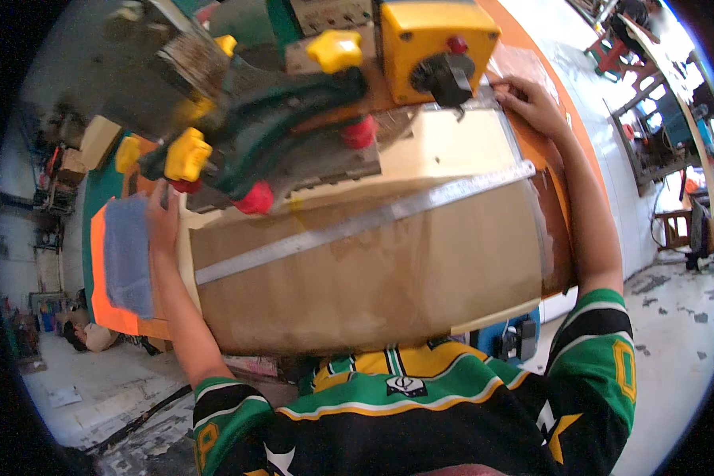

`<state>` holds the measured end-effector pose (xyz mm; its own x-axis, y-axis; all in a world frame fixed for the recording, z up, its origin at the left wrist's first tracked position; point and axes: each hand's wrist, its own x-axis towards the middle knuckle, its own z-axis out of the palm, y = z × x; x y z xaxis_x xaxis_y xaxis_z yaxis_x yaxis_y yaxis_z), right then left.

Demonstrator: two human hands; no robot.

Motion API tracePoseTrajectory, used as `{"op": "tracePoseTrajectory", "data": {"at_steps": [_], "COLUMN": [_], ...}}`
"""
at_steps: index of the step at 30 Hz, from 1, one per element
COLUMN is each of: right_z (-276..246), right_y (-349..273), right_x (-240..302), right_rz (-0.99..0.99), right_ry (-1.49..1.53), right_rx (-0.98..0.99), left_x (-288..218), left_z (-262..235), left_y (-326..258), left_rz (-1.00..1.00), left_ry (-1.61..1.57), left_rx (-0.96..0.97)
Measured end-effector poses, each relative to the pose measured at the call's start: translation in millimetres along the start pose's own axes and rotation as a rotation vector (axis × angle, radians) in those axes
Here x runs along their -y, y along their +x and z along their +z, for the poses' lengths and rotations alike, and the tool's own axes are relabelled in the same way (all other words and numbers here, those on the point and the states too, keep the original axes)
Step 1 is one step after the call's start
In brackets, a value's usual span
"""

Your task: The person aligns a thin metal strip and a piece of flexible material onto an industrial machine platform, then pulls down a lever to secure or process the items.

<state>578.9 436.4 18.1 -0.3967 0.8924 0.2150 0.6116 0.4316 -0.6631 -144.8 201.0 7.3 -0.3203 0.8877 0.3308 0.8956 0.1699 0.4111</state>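
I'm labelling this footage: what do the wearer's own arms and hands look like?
The left sleeve and right sleeve are short and green, banded in black and white and printed in yellow. The left hand, blurred here, and the right hand are bare, without gloves.

Head view: left hand [164,218] at left of frame, by the left edge of the pale sheet [468,147]; fingers blurred, grip unclear. Right hand [531,103] upper right, fingers bent near the sheet's upper right corner; grip also unclear. Brown panel [373,278] fills the centre. Metal ruler [365,222] lies diagonally across it, right end higher. Dark green machine arm [293,111] upper centre, motion-blurred, with yellow star knobs [189,155] and red pads [254,198]. Yellow control box [444,51] at top, red button plus black rotary knob. Blue-grey cloth [128,254] over orange sheet [99,278], far left. Another person [99,337] lower left.
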Motion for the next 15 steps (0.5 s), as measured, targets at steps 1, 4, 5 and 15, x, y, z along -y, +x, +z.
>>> {"op": "tracePoseTrajectory", "data": {"at_steps": [1,4,5,15], "right_z": [2,0,-2,-17], "right_y": [2,4,6,-5], "right_x": [2,-11,-12,26], "right_rz": [-0.017,-0.055,-0.101,-0.178], "right_ry": [-0.023,-0.014,-0.075,-0.292], "right_rx": [0.008,0.006,0.020,-0.010], "left_x": [14,5,14,-15], "left_z": [-2,4,1,-49], "left_y": [0,4,4,-1], "left_rz": [-0.001,-0.053,-0.013,0.060], "left_ry": [0.081,-0.016,-0.025,-0.086], "left_rx": [0.010,0.052,0.002,-0.685]}}
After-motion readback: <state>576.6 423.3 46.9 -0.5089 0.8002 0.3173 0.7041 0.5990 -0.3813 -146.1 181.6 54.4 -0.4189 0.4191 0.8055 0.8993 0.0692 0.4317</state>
